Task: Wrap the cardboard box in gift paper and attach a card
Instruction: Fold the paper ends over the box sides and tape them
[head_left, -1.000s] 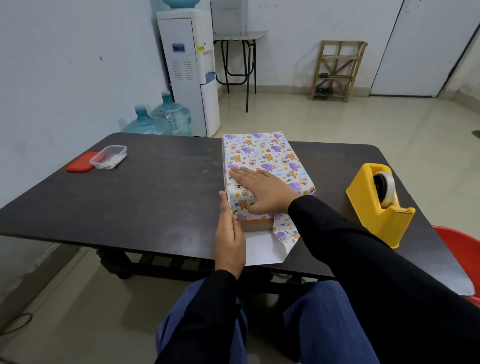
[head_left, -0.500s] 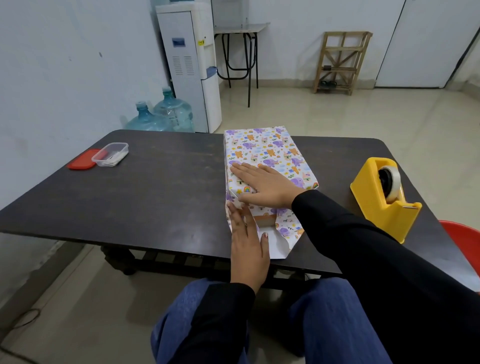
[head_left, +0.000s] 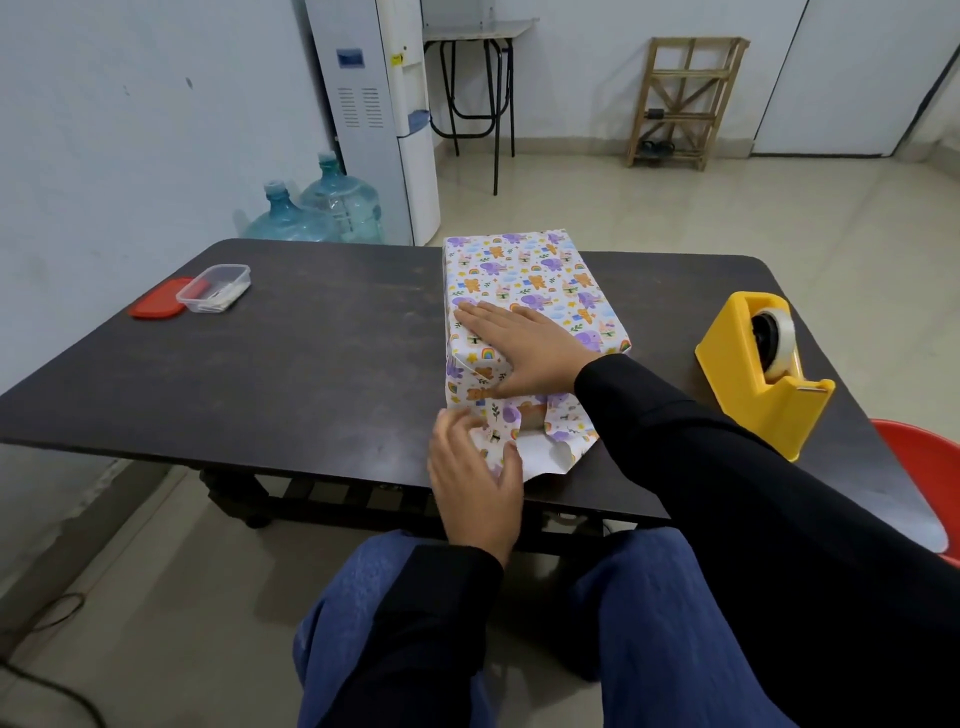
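Observation:
A box covered in white gift paper with purple and orange animal prints (head_left: 524, 280) lies lengthways in the middle of the dark table (head_left: 311, 364). My right hand (head_left: 519, 348) lies flat, palm down, on the near part of its top. At the near end the paper is folded inward, and a small patch of brown cardboard (head_left: 531, 415) shows in a gap. My left hand (head_left: 475, 473) holds the left flap of loose paper (head_left: 496, 434) at that end, fingers curled around it. The white underside of the bottom flap (head_left: 540, 457) lies on the table edge.
A yellow tape dispenser (head_left: 758, 374) stands on the right of the table. A clear plastic container (head_left: 214, 288) and its red lid (head_left: 158, 304) sit at the far left. A red chair (head_left: 924, 457) is at the right. Water bottles (head_left: 311, 208) stand beyond the table.
My left hand went from standing edge-on beside the box's near end, to pressing on the lower paper, to gripping the left flap. The near-end paper is folded further inward. My right hand stayed put.

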